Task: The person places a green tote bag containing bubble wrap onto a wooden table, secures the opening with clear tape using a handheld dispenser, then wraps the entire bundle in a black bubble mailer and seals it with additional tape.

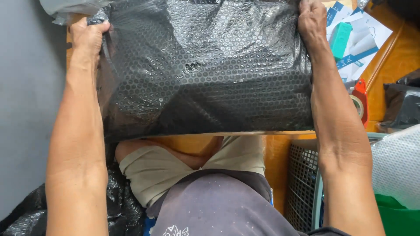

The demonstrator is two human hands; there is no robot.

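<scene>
While both arms stretch forward, the left hand point(89, 37) and right hand point(311, 19) clamp fingers on the far corners of a glossy, creased black bubble-wrap sheet point(205, 70)

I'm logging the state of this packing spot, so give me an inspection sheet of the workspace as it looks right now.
Surface: wooden table, mostly covered by the wrap and other items.
Job's things: black bubble wrap sheet, spread wide and covering something underneath that cannot be made out.
Clutter: teal box on white and blue printed cartons; red tape dispenser at the table's right; dark bag further right.
Grippers: left hand grips the wrap's far left corner; right hand grips its far right corner.
Cables: nothing seen.
Surroundings: grey wall at left; mesh basket and clear bubble wrap roll at right; black bubble wrap pile by the knees.
</scene>
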